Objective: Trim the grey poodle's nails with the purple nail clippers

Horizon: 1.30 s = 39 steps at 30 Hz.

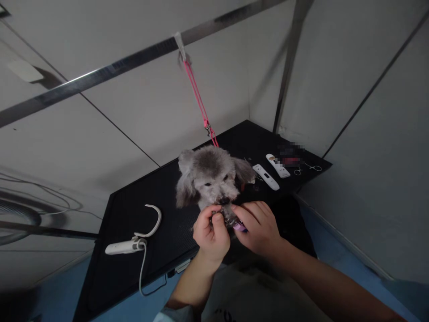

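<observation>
A grey curly-haired dog (211,167) is on the black grooming table, facing me. My left hand (212,233) is closed on the dog's front paw (228,213), just under its muzzle, with thumb and fingers pinched together. My right hand (259,223) is curled close beside it, its fingertips at the same paw. Part of a small purple-handled tool (240,227) shows under the right fingers; the rest of it is hidden by the hand and paw. A pink leash (197,91) runs from above down behind the dog's head.
The leash hangs from a metal bar (134,58). Right of the dog on the black table (130,223) lie two white clippers (266,177), scissors (313,167) and a blurred-out item. At left lies a white corded device with a curved arm (124,247). Walls stand behind and right.
</observation>
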Tool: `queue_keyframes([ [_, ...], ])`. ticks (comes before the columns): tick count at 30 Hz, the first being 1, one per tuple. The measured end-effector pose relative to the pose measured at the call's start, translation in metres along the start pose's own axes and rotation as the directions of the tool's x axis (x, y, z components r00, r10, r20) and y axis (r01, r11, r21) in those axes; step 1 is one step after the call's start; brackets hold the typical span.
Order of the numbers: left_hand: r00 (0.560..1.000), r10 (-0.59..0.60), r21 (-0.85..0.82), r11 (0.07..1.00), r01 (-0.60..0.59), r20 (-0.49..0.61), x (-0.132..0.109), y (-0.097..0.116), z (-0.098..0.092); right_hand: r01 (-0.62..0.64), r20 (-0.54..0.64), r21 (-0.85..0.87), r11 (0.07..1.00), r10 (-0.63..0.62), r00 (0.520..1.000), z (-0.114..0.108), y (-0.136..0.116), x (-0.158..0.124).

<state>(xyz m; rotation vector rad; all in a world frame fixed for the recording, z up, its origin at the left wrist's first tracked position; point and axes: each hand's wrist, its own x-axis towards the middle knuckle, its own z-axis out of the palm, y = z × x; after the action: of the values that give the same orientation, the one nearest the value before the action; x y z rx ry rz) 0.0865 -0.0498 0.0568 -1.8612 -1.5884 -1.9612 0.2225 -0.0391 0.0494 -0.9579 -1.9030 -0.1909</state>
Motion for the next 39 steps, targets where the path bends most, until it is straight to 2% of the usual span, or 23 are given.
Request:
queue_keyframes([
  [9, 1.000, 0.015, 0.020, 1.000, -0.015, -0.014, 0.0017, 0.0020, 0.0016, -0.002, -0.008, -0.037, 0.999, 0.001, 1.000, -0.0004, 0.0015, -0.0018],
  [29, 0.994, 0.099, -0.023, 0.995, -0.099, 0.042, -0.0001, 0.0016, 0.0022, -0.021, -0.002, 0.034, 0.999, 0.021, 1.000, 0.0013, -0.0001, -0.0009],
  [36, 0.993, 0.090, -0.045, 0.995, -0.086, 0.078, -0.0004, 0.0033, -0.0016, -0.004, -0.096, 0.004, 1.000, 0.004, 0.995, 0.0056, -0.0010, 0.0011],
  [39, 0.994, 0.073, -0.042, 0.997, -0.070, 0.087, -0.0008, 0.0046, -0.0028, -0.006, -0.084, 0.016, 1.000, 0.007, 0.996, 0.0060, -0.0015, 0.0028],
])
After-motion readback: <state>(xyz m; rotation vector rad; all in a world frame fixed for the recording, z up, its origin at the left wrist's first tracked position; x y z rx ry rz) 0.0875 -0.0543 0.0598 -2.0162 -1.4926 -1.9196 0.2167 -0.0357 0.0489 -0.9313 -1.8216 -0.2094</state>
